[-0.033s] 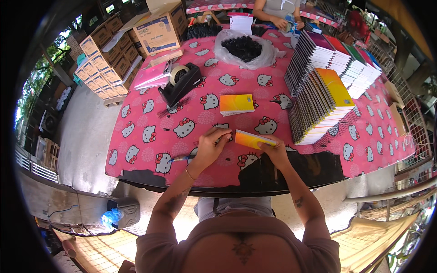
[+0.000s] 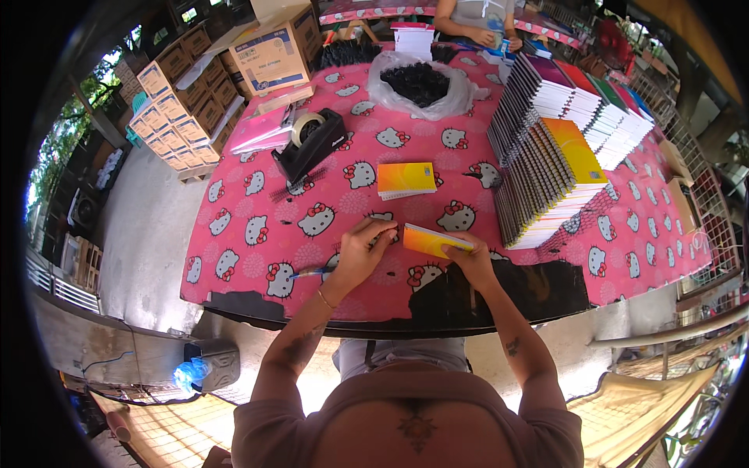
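My right hand [image 2: 470, 264] holds a small yellow-and-orange notebook [image 2: 431, 239] by its right end, tilted just above the pink cat-patterned tablecloth [image 2: 257, 203]. My left hand [image 2: 360, 256] has its fingers bunched at the notebook's left corner. A blue pen [image 2: 310, 272] lies on the cloth by my left wrist. A second small yellow notebook [image 2: 406, 179] lies flat farther back.
A tall slanted stack of spiral notebooks [image 2: 546, 175] fills the right side. A black tape dispenser [image 2: 312, 144] and pink folders [image 2: 261, 129] sit at the left. Behind are a plastic bag of dark items [image 2: 421, 84], cardboard boxes [image 2: 273, 51] and another person [image 2: 476, 17].
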A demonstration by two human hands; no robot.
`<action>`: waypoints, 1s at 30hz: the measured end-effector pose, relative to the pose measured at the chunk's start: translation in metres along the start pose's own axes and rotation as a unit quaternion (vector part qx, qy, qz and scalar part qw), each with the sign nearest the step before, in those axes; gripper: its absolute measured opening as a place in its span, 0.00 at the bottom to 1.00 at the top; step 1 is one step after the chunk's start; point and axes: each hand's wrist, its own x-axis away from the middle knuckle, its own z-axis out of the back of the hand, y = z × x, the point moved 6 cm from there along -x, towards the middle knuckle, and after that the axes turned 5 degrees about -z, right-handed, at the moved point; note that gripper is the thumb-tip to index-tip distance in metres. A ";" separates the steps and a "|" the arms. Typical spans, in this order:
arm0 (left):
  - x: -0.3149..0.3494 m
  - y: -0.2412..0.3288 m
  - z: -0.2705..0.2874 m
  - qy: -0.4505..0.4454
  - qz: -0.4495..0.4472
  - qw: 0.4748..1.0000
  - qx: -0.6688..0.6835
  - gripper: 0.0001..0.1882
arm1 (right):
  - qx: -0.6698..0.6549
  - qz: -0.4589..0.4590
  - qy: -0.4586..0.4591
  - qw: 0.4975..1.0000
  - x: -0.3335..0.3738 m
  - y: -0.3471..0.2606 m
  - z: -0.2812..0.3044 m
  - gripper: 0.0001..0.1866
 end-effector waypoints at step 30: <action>-0.020 -0.025 -0.015 -0.170 0.049 0.977 0.115 0.17 | 0.002 0.005 -0.012 1.000 0.004 -0.001 -0.003 0.14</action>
